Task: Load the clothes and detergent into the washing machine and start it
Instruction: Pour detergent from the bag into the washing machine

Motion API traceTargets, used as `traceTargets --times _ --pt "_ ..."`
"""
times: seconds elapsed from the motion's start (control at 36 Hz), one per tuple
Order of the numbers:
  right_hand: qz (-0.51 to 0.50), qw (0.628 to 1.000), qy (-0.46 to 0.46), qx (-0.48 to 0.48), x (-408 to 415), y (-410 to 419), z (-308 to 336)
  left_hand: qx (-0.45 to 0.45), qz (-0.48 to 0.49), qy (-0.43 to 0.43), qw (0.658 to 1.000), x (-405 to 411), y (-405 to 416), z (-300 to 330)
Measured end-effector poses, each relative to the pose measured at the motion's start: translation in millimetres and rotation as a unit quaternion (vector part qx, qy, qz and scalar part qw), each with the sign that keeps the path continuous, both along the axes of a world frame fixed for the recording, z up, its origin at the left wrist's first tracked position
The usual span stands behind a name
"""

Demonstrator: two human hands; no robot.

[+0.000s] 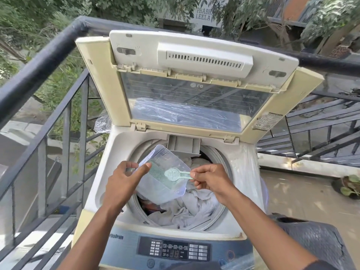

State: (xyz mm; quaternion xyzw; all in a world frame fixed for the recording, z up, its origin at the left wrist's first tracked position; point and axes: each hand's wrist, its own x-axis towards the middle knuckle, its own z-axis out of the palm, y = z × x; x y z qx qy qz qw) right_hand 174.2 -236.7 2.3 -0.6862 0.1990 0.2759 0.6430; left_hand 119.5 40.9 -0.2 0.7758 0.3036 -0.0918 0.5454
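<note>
The washing machine (175, 191) stands on a balcony with its lid (194, 90) folded up and back against the black railing (48, 55), so the drum is wide open. Inside lies a heap of clothes (194, 207), mostly pale grey-white cloth, with something darker and reddish tucked at the left side of the drum.

Both hands are held over the opening. The left hand (124, 180) grips a clear plastic tub (163, 172) by its left edge, thumb on top and fingers (132, 165) curled round the side, the tub tilted with its open mouth facing up towards the person. A thin layer of greenish detergent powder (157, 170) shows inside it. The right hand (210, 180) pinches the handle of a small pale green scoop (175, 174) between thumb and fingertips; the bowl of the scoop sits inside the tub, resting in the powder.

Behind the tub, at the back rim of the drum opening, a small grey drawer-like compartment (184, 144) is visible. The control panel (173, 250) with its buttons and dark display runs along the near edge of the machine, just under the forearms. A dark basket (311, 244) sits to the right of the machine
</note>
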Motion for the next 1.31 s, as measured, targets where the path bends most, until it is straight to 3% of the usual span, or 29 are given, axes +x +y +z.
traceTargets --times 0.44,0.89,1.08,1.31 --pt "-0.139 0.988 -0.063 0.026 40.2 4.7 8.2 -0.018 0.029 0.016 0.999 1.6 5.9 -21.5" --pt "-0.101 0.958 -0.164 -0.213 65.5 59.6 -5.0 -0.014 0.019 0.02 1.0 -0.9 3.7 -26.3" --pt "-0.039 0.926 -0.242 -0.286 64.6 63.5 -2.8 -0.026 0.028 0.011 0.999 -1.3 4.4 -28.4" --pt "-0.041 0.899 -0.286 -0.329 58.8 57.4 -2.1 -0.023 0.03 0.01 0.999 -1.6 1.4 -29.4"
